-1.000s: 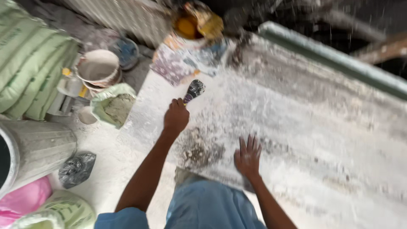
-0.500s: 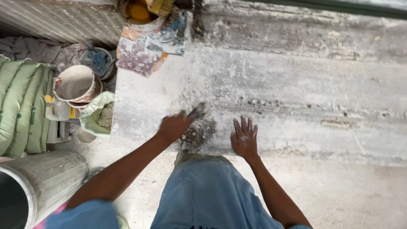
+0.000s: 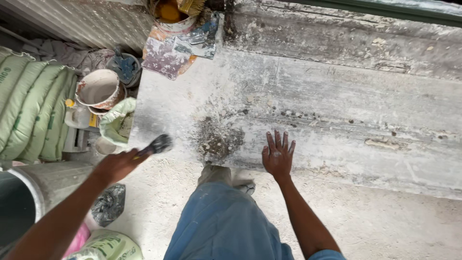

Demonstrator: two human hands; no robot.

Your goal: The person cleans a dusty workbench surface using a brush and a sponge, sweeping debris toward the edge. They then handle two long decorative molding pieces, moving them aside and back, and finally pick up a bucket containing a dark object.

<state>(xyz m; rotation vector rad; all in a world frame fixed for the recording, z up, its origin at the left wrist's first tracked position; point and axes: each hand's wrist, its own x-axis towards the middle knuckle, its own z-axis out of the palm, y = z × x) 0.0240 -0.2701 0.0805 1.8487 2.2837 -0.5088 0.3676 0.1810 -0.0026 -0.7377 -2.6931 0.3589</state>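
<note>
My left hand (image 3: pixel 117 165) grips a small brush (image 3: pixel 156 144) with dark bristles, held out over the left edge of a dusty grey concrete slab (image 3: pixel 337 110). A dark patch of swept dirt (image 3: pixel 219 139) lies on the slab between my two hands. My right hand (image 3: pixel 278 156) rests flat on the slab's near edge, fingers spread, holding nothing. My blue trouser leg (image 3: pixel 226 221) and one shoe (image 3: pixel 243 185) show below.
Green sacks (image 3: pixel 29 110) are stacked at the left. Beside them sit a stained bucket (image 3: pixel 98 91), a small open bag (image 3: pixel 118 123) and a metal drum (image 3: pixel 29 192). A pot with orange contents (image 3: pixel 171 12) stands on paper at the slab's far corner.
My left hand has swung the brush from the dirt patch out to the left, past the slab's edge. My right hand stays planted on the slab.
</note>
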